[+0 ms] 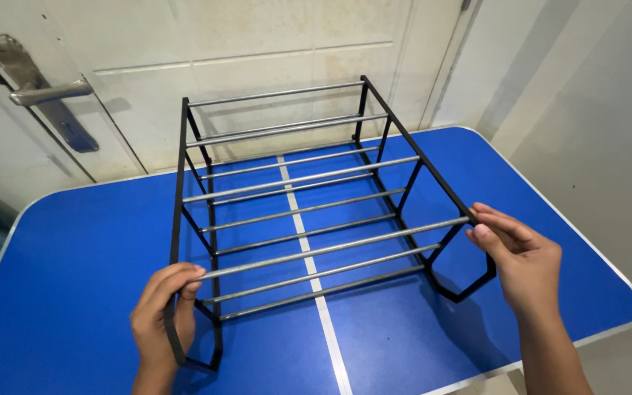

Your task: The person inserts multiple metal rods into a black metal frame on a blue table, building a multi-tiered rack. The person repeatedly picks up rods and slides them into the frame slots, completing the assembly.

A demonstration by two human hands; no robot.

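The metal rack (309, 205) lies on its side on the blue table (74, 278), and it looks all put together, every silver bar in place. The left hand (161, 318) is curled round one black end frame. The right hand (524, 263) pinches the other end. Nothing loose lies about.

A metal rack (301, 212) lies on its side on the blue desk (74, 278), its two black side frames running away from the viewer and joined by rows of silver rods across. The near ends of both frames are angled feet. It sits across the desk's white centre stripe, near the door.
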